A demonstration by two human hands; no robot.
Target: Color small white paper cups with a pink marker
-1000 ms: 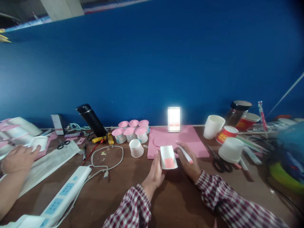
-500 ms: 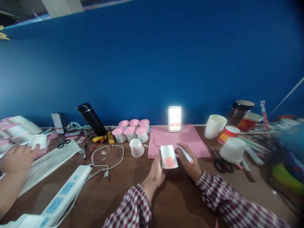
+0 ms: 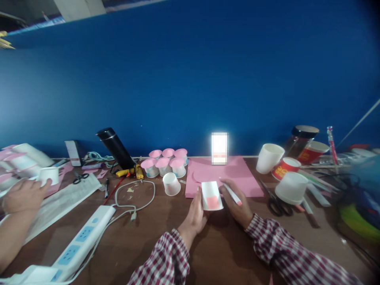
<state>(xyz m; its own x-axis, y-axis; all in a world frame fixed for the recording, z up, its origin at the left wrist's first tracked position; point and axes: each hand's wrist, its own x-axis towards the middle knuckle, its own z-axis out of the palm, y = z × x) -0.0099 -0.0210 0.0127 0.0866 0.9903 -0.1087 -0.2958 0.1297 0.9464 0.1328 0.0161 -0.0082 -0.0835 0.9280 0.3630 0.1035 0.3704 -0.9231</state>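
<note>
Fingers curled around its side, the left hand grips a white cup with a pink patch near its lower edge; the right hand, just beside it, is closed on a marker. The cup is held at the near edge of a pink sheet. Left of that sheet stand a plain white paper cup and six pink-topped cups; right, black-handled scissors.
</note>
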